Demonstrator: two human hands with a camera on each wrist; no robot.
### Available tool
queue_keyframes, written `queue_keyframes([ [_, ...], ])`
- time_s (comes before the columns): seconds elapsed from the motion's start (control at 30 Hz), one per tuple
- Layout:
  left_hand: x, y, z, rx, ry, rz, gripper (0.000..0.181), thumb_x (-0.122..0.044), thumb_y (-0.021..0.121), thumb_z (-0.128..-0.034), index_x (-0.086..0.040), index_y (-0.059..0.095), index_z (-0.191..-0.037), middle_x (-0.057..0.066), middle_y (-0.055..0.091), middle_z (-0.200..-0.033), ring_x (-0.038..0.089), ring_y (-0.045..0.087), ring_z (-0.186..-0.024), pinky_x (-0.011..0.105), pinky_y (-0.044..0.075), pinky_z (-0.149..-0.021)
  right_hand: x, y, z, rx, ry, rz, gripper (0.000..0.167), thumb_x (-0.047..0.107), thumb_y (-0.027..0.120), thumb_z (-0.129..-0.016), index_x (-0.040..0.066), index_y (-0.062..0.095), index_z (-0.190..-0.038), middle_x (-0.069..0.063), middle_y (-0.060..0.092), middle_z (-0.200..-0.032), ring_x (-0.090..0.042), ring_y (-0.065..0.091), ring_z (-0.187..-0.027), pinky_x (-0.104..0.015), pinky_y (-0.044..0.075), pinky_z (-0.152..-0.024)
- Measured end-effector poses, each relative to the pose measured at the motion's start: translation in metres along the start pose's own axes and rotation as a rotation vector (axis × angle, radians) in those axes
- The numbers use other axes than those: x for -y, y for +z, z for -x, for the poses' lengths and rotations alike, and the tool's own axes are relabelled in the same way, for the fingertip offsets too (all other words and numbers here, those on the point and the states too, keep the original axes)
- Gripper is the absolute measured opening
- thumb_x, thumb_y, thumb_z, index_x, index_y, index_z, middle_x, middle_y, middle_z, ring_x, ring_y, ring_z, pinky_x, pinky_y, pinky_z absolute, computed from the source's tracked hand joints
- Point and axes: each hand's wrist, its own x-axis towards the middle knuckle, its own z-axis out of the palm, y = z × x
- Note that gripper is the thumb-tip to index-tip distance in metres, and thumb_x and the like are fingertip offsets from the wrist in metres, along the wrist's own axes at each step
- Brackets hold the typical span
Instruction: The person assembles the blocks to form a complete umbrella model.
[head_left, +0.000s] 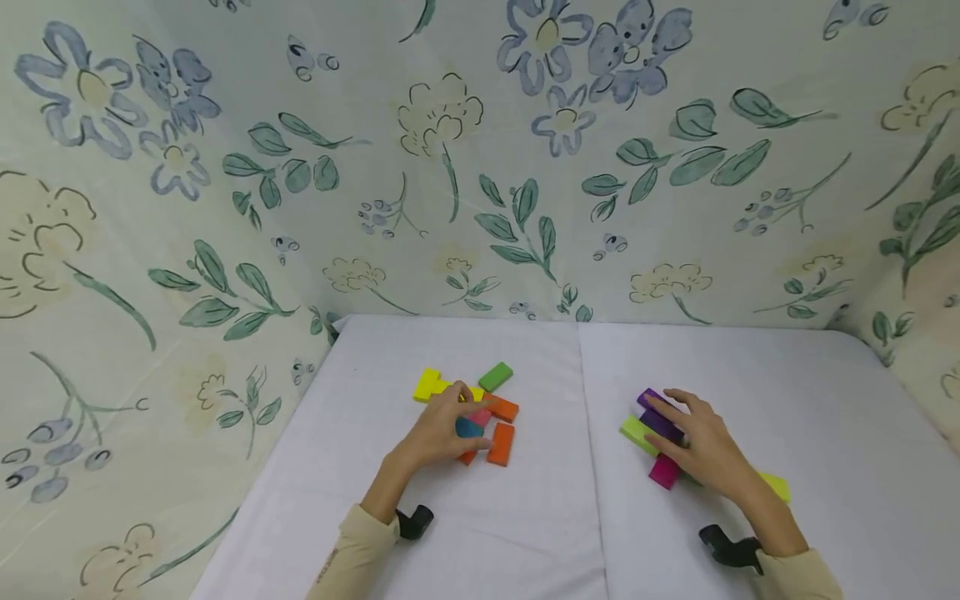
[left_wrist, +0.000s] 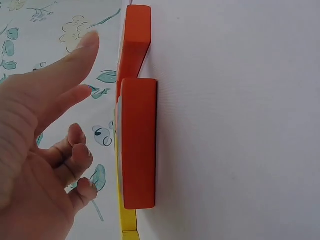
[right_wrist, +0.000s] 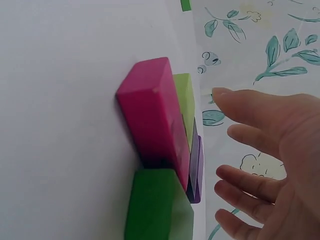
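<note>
My left hand is over a cluster of coloured wooden-looking blocks on the left. Around and under it lie a blue block, a pink block, several orange blocks and yellow blocks. The left wrist view shows its fingers loosely bent, with nothing between them, beside an orange block. On the right, my right hand hovers by purple blocks, a lime block and a magenta block. Its fingers are spread apart and hold nothing in the right wrist view, where a green block shows.
A green block lies behind the left cluster. A yellow block is partly hidden by the right wrist. White cloth covers the table, with a seam between the two clusters. Flowered fabric hangs behind.
</note>
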Motion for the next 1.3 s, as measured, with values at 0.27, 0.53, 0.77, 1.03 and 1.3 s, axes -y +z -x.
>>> queue_keyframes([
  [0.27, 0.004, 0.006, -0.001, 0.135, -0.037, 0.055, 0.066, -0.039, 0.095, -0.0732, -0.024, 0.072, -0.133, 0.0, 0.058, -0.108, 0.015, 0.048, -0.094, 0.027, 0.042, -0.081, -0.008, 0.002, 0.003, 0.016, 0.056, 0.014, 0.051, 0.028, 0.085, -0.086, 0.009, 0.071, -0.132, -0.02, 0.057, -0.119, -0.033, 0.05, -0.104, -0.044, 0.045, -0.078],
  [0.53, 0.004, 0.007, -0.002, 0.175, -0.062, 0.053, 0.063, -0.037, 0.094, -0.0736, -0.025, 0.073, -0.131, -0.003, 0.056, -0.107, 0.015, 0.047, -0.096, 0.028, 0.042, -0.082, -0.01, 0.006, 0.003, 0.084, 0.076, -0.045, 0.04, 0.017, 0.085, -0.084, 0.01, 0.077, -0.123, -0.003, 0.044, -0.086, -0.015, 0.038, -0.079, -0.024, 0.029, -0.064],
  [0.77, 0.006, 0.007, -0.006, 0.166, -0.027, 0.048, 0.059, -0.035, 0.094, -0.074, -0.022, 0.075, -0.128, -0.001, 0.054, -0.099, 0.014, 0.046, -0.089, 0.026, 0.039, -0.078, -0.007, 0.008, 0.004, 0.096, 0.112, -0.052, 0.041, 0.018, 0.086, -0.083, 0.01, 0.077, -0.123, -0.001, 0.041, -0.082, -0.012, 0.036, -0.073, -0.023, 0.028, -0.06],
  [1.03, 0.0, 0.008, -0.007, 0.149, 0.007, 0.024, 0.059, -0.032, 0.094, -0.0751, -0.023, 0.075, -0.13, 0.004, 0.065, -0.111, 0.013, 0.05, -0.092, 0.031, 0.047, -0.083, 0.002, 0.012, 0.001, 0.116, 0.152, -0.062, 0.039, 0.02, 0.085, -0.085, 0.011, 0.078, -0.122, 0.0, 0.04, -0.077, -0.013, 0.037, -0.07, -0.022, 0.027, -0.057],
  [1.3, -0.003, 0.011, -0.007, 0.155, -0.013, 0.024, 0.06, -0.032, 0.094, -0.0758, -0.023, 0.074, -0.131, 0.006, 0.068, -0.136, 0.02, 0.062, -0.115, 0.041, 0.052, -0.101, 0.001, 0.009, 0.0, 0.17, 0.154, -0.087, 0.041, 0.023, 0.085, -0.086, 0.012, 0.077, -0.124, 0.007, 0.037, -0.062, -0.007, 0.035, -0.059, -0.02, 0.026, -0.052],
])
